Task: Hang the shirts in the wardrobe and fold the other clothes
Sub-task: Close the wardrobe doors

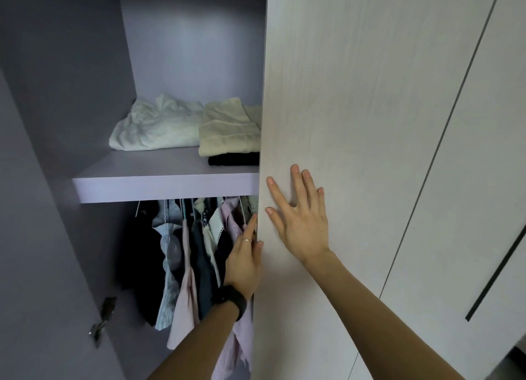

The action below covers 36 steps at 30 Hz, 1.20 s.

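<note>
Right hand (pixel 299 220) lies flat on the face of the wardrobe door (pixel 370 109), fingers straight and spread. Left hand (pixel 244 261), with a black wristband (pixel 232 298), rests straight fingers along that door's edge. Just behind it, shirts (pixel 182 251) hang close together under the shelf (pixel 165 184). On the shelf, a rumpled white garment (pixel 153 126) lies beside a folded cream garment (pixel 227 132) stacked on a black one (pixel 233 161).

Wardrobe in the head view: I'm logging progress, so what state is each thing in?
Wardrobe door: partly open.
Shirts: hanging under the shelf.
White garment: crumpled on the shelf.
Beige garment: folded, atop a folded black garment.
Left hand: fingers straight, touching the door's edge.
Right hand: flat on the door's face.
</note>
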Each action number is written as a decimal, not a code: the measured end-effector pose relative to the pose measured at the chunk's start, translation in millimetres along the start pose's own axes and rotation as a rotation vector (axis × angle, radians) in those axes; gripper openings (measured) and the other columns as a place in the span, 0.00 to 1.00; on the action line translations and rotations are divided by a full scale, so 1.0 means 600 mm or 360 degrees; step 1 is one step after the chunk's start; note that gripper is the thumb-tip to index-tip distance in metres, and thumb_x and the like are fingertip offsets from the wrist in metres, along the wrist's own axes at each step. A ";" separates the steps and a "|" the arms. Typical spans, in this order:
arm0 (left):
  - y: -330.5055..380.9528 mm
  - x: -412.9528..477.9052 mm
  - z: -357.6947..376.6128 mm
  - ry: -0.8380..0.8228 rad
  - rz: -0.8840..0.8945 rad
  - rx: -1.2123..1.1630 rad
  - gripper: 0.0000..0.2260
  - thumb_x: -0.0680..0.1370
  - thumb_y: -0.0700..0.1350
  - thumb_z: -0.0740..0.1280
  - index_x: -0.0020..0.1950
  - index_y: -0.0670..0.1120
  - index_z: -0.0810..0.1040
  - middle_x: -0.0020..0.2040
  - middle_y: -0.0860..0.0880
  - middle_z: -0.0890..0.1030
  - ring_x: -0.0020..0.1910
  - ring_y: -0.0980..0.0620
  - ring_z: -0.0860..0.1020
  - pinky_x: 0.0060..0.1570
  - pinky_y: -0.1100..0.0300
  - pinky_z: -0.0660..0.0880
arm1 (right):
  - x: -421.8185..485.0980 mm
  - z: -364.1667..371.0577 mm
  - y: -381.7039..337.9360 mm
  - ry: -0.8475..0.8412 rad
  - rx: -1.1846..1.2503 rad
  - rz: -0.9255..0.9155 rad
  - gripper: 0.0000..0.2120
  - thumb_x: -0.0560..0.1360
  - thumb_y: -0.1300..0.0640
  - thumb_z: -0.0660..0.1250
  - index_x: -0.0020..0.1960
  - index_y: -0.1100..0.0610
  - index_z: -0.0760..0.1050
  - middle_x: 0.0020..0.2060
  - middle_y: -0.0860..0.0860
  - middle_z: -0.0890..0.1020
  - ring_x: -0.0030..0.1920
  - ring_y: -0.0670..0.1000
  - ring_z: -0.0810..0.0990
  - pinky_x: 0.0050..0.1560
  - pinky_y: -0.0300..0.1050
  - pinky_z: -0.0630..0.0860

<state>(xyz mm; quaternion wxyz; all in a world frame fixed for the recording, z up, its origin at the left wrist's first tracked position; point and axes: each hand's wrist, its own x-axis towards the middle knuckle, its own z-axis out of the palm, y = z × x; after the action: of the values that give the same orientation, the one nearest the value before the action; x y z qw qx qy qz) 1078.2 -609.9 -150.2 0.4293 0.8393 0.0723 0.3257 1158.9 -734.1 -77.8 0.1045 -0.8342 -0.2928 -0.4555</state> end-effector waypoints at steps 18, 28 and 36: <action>0.114 -0.248 -0.208 0.0464 -0.0433 0.0508 0.18 0.78 0.40 0.66 0.65 0.57 0.78 0.58 0.59 0.81 0.55 0.60 0.78 0.55 0.71 0.72 | -0.156 -0.143 -0.078 -0.0131 0.1183 -0.0289 0.20 0.80 0.51 0.60 0.70 0.50 0.77 0.72 0.51 0.74 0.74 0.55 0.68 0.71 0.53 0.71; 0.196 -0.463 -0.437 0.1299 -0.0496 0.0707 0.15 0.78 0.39 0.67 0.57 0.57 0.81 0.51 0.59 0.82 0.48 0.62 0.80 0.48 0.61 0.77 | -0.171 -0.268 -0.327 -0.0320 0.1922 -0.0431 0.19 0.78 0.49 0.63 0.68 0.48 0.78 0.70 0.47 0.75 0.72 0.51 0.70 0.71 0.31 0.58; 0.202 -0.524 -0.585 0.1527 -0.0612 0.0558 0.17 0.78 0.41 0.70 0.64 0.55 0.74 0.55 0.58 0.79 0.51 0.63 0.79 0.48 0.68 0.75 | -0.135 -0.348 -0.507 -0.0482 0.2165 -0.0612 0.19 0.81 0.48 0.63 0.71 0.45 0.74 0.72 0.43 0.72 0.73 0.47 0.67 0.67 0.34 0.62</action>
<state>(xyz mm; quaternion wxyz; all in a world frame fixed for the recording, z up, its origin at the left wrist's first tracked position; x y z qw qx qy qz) 601.0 -574.6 -62.3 0.2537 0.6270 0.4655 0.5708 802.2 -612.7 -54.9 0.4769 -0.5722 -0.6643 -0.0621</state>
